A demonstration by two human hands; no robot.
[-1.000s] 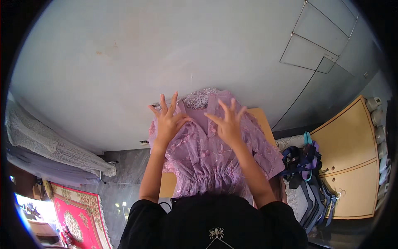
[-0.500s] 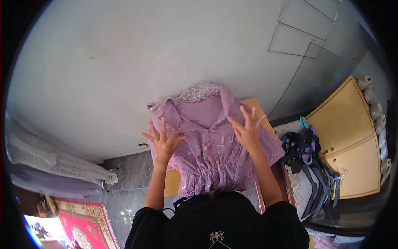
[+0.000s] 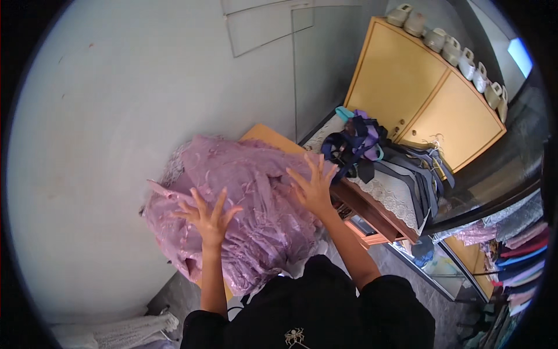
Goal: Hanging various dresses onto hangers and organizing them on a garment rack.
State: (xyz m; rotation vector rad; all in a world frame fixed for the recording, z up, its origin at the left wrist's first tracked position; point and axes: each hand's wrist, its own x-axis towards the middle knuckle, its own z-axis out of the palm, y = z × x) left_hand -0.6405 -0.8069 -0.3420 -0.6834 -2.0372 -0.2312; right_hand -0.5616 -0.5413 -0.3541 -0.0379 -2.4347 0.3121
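Both hands lie flat, fingers spread, gripping nothing: left hand (image 3: 208, 216) mid-garment (image 3: 232, 198), right hand (image 3: 314, 187) at its right edge, garment running left-right on the bench (image 3: 264, 134)

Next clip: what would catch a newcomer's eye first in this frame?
A crumpled lilac lace garment fills the centre, heaped on a wooden surface against a pale wall, with the left hand and right hand spread flat on it. To the right sits a pile of dark blue and purple bags, and behind it a yellow cabinet topped with a row of shoes.
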